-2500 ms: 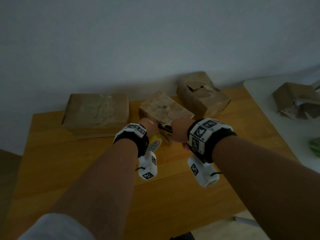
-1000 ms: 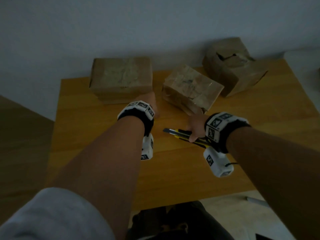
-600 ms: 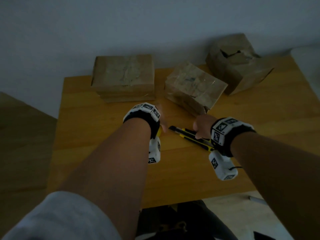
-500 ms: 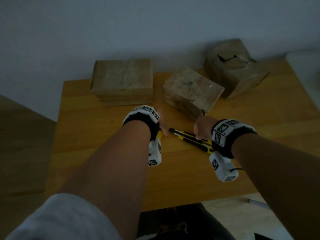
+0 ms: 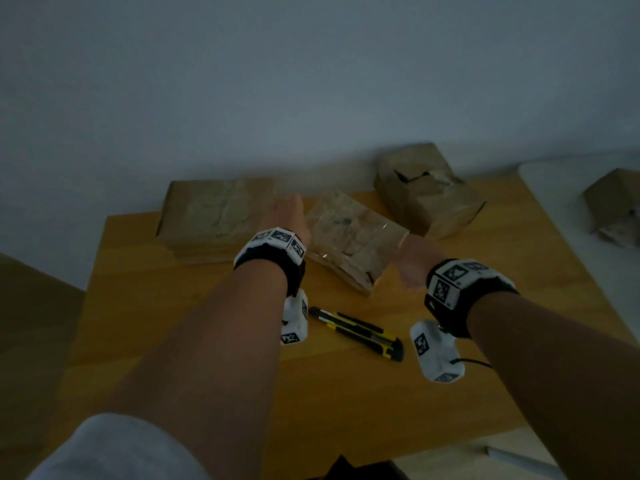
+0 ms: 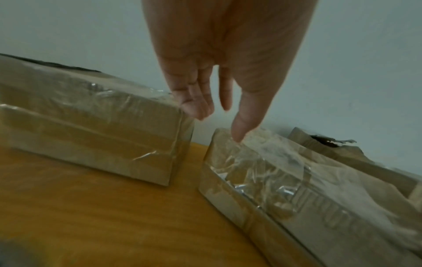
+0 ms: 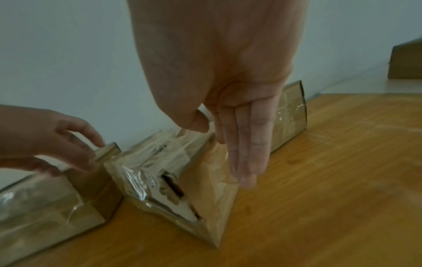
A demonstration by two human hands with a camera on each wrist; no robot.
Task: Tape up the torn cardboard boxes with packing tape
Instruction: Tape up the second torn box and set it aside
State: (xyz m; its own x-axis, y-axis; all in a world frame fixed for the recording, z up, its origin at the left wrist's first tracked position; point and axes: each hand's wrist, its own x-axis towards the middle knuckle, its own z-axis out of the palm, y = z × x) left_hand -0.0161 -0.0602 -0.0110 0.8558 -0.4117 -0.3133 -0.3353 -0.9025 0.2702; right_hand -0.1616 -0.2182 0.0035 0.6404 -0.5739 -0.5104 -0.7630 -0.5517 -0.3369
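Three cardboard boxes stand on the wooden table (image 5: 346,393). The left box (image 5: 214,213) (image 6: 91,135) and the angled middle box (image 5: 353,237) (image 6: 297,180) (image 7: 164,171) are wrapped in clear tape. The far right box (image 5: 426,192) (image 6: 342,150) has a torn top. My left hand (image 5: 287,216) (image 6: 217,108) hangs with straight fingers between the left and middle boxes, its thumb tip at the middle box's top corner. My right hand (image 5: 412,261) (image 7: 239,144) is flat and empty against the middle box's right side. No tape roll shows.
A yellow and black utility knife (image 5: 356,332) lies on the table between my wrists. A white surface (image 5: 571,202) to the right carries another cardboard box (image 5: 613,209) (image 7: 406,61). The wall stands right behind the boxes.
My right hand laid the utility knife on the table and let go. Both hands then moved forward to the middle box.
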